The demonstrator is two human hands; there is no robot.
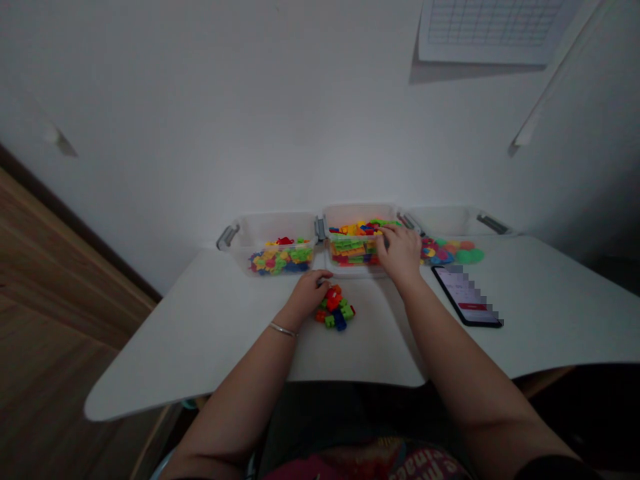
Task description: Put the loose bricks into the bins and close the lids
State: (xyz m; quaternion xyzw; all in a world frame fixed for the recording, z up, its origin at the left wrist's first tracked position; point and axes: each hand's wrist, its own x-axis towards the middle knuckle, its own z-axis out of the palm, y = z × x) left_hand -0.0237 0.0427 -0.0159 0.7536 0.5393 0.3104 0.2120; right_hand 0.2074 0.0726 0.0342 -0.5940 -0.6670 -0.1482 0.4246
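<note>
My left hand rests on the table with its fingers curled against a small build of plastic building blocks in red, green, orange and blue. A small greyish bit shows between thumb and fingers. My right hand reaches over the right end of the middle clear box, which holds building blocks in green, yellow, red and blue. Its fingers are bent together, with something dark beside the fingertips. What they hold, if anything, is too small to make out.
To the left stands another clear box of colourful pieces. A third clear box, with round coloured pieces, stands at the right. A phone lies on the white table. Behind the boxes rises a wall.
</note>
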